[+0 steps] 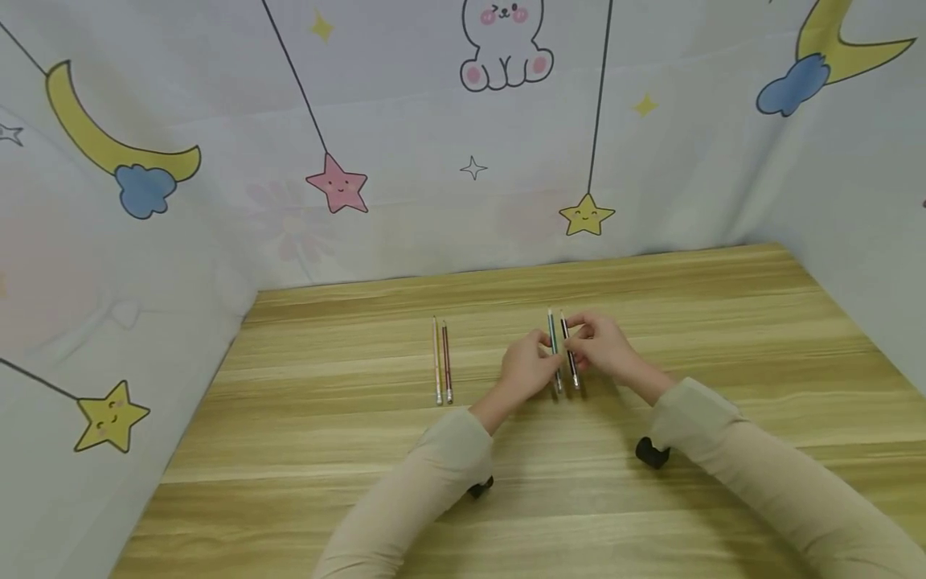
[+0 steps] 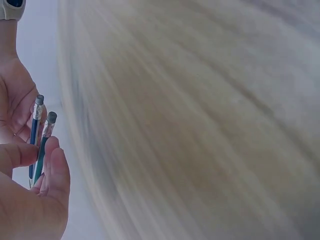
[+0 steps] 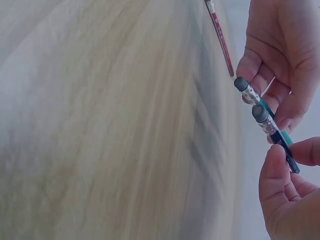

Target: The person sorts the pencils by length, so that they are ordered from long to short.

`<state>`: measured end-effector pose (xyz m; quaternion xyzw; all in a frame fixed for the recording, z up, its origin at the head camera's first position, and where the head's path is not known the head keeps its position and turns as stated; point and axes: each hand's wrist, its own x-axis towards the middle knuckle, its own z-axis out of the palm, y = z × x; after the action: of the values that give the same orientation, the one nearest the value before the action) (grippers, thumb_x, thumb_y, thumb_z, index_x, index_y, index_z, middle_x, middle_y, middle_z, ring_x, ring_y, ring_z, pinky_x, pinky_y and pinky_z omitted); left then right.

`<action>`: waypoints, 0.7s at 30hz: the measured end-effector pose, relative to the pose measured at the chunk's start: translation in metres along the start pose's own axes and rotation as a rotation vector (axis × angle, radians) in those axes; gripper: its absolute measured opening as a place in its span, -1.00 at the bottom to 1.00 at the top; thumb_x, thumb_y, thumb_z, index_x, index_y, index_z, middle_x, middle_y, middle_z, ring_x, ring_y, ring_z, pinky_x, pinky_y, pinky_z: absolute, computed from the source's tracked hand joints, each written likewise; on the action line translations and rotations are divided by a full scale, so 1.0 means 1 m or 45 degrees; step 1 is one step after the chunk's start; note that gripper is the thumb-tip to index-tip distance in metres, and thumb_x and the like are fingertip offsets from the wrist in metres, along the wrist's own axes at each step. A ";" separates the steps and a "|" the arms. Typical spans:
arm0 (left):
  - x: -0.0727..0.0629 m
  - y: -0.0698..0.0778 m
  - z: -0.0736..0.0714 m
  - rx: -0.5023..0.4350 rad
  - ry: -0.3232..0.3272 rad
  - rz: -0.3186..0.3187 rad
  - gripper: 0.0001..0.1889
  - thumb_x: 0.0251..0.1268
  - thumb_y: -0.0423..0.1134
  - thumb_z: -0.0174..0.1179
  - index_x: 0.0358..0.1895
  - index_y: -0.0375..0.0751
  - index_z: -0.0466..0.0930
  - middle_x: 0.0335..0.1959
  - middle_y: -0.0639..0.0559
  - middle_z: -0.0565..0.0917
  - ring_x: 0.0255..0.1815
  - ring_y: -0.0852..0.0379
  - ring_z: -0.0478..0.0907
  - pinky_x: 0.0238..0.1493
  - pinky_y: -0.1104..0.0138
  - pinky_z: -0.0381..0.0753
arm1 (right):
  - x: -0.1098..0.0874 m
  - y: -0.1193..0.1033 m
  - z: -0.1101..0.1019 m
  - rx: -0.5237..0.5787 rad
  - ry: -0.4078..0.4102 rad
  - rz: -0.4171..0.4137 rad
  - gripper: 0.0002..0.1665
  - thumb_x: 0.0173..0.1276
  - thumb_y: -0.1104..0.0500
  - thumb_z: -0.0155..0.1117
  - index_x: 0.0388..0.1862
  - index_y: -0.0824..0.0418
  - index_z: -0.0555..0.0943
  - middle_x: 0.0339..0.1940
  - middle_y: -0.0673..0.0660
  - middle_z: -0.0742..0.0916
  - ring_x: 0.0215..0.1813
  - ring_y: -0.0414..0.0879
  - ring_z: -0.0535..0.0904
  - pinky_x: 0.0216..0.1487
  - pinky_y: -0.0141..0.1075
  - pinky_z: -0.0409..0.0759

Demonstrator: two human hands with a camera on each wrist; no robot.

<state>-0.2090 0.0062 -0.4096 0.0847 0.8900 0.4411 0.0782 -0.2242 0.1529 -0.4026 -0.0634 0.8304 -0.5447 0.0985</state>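
Table (image 1: 325, 466): pale pencil (image 1: 436, 362) beside red pencil (image 1: 447, 362), left of held green pencil (image 1: 553, 334).

The place is a cloth-screened work area; home or studio cannot be determined. White cloth walls (image 1: 412, 121) bound the wood-grain desk (image 1: 289, 482) at rear and sides. Nursery-style print includes moons (image 1: 87, 137) at upper left and right, smiling stars (image 1: 338, 186) and a cartoon animal (image 1: 504, 48).

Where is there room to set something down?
The wooden table is bare left of the pale pencil, toward the left edge, and right of the right hand, toward the right edge. A smaller gap separates the red pencil from the left hand. It's crowded where the hands hold the green pencil and dark pencil.
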 end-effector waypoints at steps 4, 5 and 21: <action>-0.003 -0.002 -0.004 -0.023 -0.015 -0.004 -0.75 0.09 -0.27 0.10 -0.15 -0.26 0.43 -0.52 -0.04 0.67 -0.65 0.21 0.55 -0.70 0.49 0.35 | 0.000 -0.002 0.005 0.018 -0.027 -0.004 -0.57 0.19 0.38 0.06 0.05 0.49 0.31 -0.55 0.12 0.54 -0.64 -0.20 0.46 -0.56 -0.31 0.56; -0.004 -0.003 -0.005 -0.028 -0.024 -0.005 -0.74 0.09 -0.28 0.09 -0.13 -0.27 0.43 -0.52 -0.04 0.67 -0.63 0.19 0.57 -0.70 0.50 0.35 | 0.000 -0.002 0.006 0.021 -0.031 -0.005 -0.57 0.19 0.38 0.06 0.05 0.49 0.32 -0.55 0.11 0.53 -0.64 -0.20 0.45 -0.56 -0.31 0.55; -0.006 -0.015 -0.035 -0.066 -0.121 -0.088 -0.78 0.06 -0.34 0.12 -0.18 -0.28 0.46 -0.43 -0.07 0.68 -0.54 0.09 0.64 -0.57 0.45 0.55 | -0.004 -0.006 0.015 0.090 -0.082 -0.028 -0.58 0.20 0.40 0.07 0.05 0.48 0.30 -0.58 0.06 0.52 -0.65 -0.21 0.45 -0.57 -0.35 0.54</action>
<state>-0.2121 -0.0309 -0.4008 0.0727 0.8760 0.4565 0.1376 -0.2165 0.1384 -0.4023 -0.0866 0.8064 -0.5723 0.1215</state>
